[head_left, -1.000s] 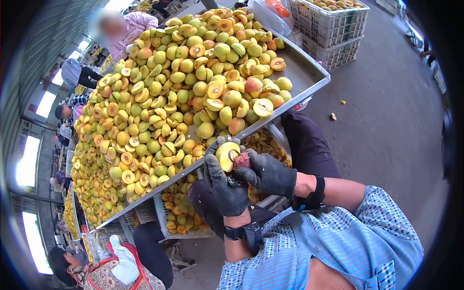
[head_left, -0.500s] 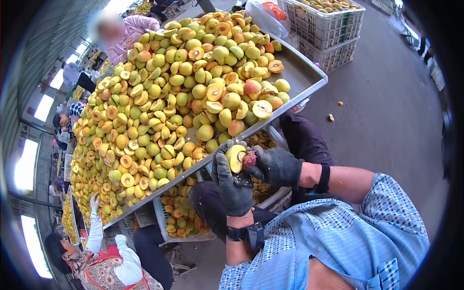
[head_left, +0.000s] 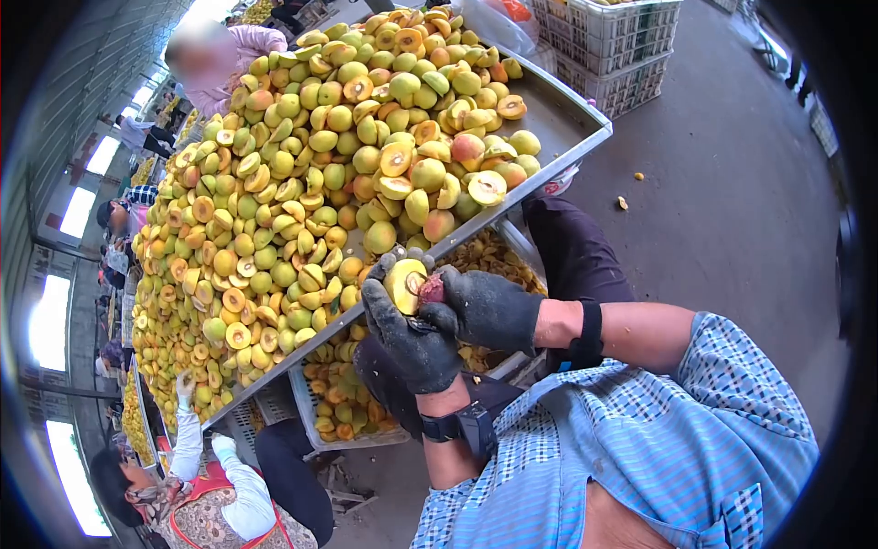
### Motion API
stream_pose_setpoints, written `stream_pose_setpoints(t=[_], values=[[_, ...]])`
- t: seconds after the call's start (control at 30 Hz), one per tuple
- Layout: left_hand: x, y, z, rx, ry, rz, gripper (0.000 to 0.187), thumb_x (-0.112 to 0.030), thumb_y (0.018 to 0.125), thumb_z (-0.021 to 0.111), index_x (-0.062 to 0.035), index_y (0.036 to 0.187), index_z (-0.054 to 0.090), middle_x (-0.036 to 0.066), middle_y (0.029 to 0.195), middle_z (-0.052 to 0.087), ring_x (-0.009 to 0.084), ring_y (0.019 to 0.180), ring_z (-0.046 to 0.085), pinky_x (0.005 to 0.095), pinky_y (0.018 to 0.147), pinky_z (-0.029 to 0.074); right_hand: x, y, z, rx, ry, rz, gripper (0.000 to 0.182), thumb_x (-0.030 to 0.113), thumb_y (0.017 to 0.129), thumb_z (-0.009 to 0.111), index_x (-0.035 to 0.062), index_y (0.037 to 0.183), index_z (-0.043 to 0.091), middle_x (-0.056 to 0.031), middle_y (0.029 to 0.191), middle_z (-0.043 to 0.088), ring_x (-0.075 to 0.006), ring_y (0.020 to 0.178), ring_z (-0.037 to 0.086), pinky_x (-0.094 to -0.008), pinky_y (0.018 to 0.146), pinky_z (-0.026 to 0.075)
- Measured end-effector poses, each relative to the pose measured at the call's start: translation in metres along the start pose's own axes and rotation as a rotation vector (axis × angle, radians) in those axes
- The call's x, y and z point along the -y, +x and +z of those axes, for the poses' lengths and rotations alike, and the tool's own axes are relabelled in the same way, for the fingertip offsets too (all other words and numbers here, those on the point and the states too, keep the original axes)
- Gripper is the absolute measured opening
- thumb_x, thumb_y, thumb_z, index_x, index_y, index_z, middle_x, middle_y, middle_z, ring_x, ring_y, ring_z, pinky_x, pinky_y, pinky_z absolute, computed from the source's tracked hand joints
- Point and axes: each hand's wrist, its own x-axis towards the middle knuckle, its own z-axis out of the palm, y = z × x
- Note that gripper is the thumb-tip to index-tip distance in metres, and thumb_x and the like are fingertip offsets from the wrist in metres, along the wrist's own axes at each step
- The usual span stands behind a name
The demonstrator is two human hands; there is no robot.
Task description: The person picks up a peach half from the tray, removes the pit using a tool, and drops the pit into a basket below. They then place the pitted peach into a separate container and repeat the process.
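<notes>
My left hand (head_left: pixel 412 343), in a dark work glove, is closed around a yellow peach half (head_left: pixel 401 286) with its cut face turned toward my right. My right hand (head_left: pixel 489 309), gloved the same way, grips a small tool with a rough reddish handle (head_left: pixel 431 290). The tool's thin curved end meets the cut face near its middle; fingers hide the rest. Both hands are just off the near edge of a metal table (head_left: pixel 562 151), which bears a large heap of whole and halved peaches (head_left: pixel 320 165).
Below the table edge stand a crate of peach pieces (head_left: pixel 315 430) and another holding scraps (head_left: pixel 494 256). Stacked white crates (head_left: pixel 608 55) stand at the back right. One co-worker (head_left: pixel 219 503) reaches into the heap at lower left; another person (head_left: pixel 247 50) is across the table.
Both hands, with the peach half and tool, appear farther left in the view, and the whole view has shifted slightly. The co-worker's gloved hand at lower left is still at the heap.
</notes>
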Motion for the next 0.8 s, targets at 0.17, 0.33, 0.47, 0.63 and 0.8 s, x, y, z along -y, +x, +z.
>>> stream_pose_setpoints(t=[0.17,0.33,0.47,0.63,0.8], values=[[0.006,-0.007,-0.008,-0.049,-0.071,-0.106,0.045,-0.035,0.111,0.042,0.0046,0.124,0.059,0.014,0.122,0.064,0.0261,0.113,0.064,0.0375,0.099,0.053,-0.025,0.010,-0.024,0.109,-0.307,-0.201,0.037,0.039,0.097,0.063,0.0065,0.112,0.052,-0.0197,0.084,0.067,-0.0435,0.077,0.066,-0.0508,0.067,0.053],[0.000,-0.003,-0.004,-0.026,-0.070,-0.146,0.043,-0.033,0.110,0.042,0.0042,0.122,0.059,0.017,0.119,0.065,0.0257,0.108,0.065,0.0382,0.096,0.054,-0.024,-0.003,0.015,-0.038,0.199,-0.147,0.033,0.034,0.098,0.063,0.0023,0.105,0.058,-0.0214,0.082,0.066,-0.0447,0.085,0.066,-0.0504,0.076,0.051],[0.003,-0.007,-0.007,-0.016,0.076,-0.166,0.041,-0.035,0.109,0.044,0.0024,0.116,0.061,0.017,0.111,0.067,0.0264,0.100,0.066,0.0393,0.092,0.055,-0.011,-0.006,-0.025,0.209,-0.249,0.034,0.031,0.033,0.099,0.062,0.0045,0.112,0.058,-0.0214,0.091,0.067,-0.0427,0.089,0.066,-0.0487,0.077,0.052],[-0.006,-0.003,0.002,-0.014,0.103,-0.102,0.041,-0.034,0.109,0.044,0.0017,0.113,0.063,0.016,0.108,0.068,0.0268,0.098,0.066,0.0388,0.091,0.054,-0.009,-0.004,-0.009,0.106,0.120,-0.066,0.034,0.032,0.100,0.061,0.0023,0.115,0.061,-0.0217,0.098,0.069,-0.0400,0.093,0.068,-0.0463,0.080,0.053],[-0.023,-0.009,0.011,-0.006,0.318,0.001,0.042,-0.036,0.108,0.044,0.0009,0.107,0.065,0.016,0.106,0.068,0.0270,0.096,0.066,0.0386,0.090,0.054,-0.012,-0.022,0.010,0.016,0.284,-0.062,0.031,0.028,0.100,0.062,0.0008,0.116,0.063,-0.0183,0.099,0.071,-0.0304,0.094,0.069,-0.0426,0.083,0.053]])
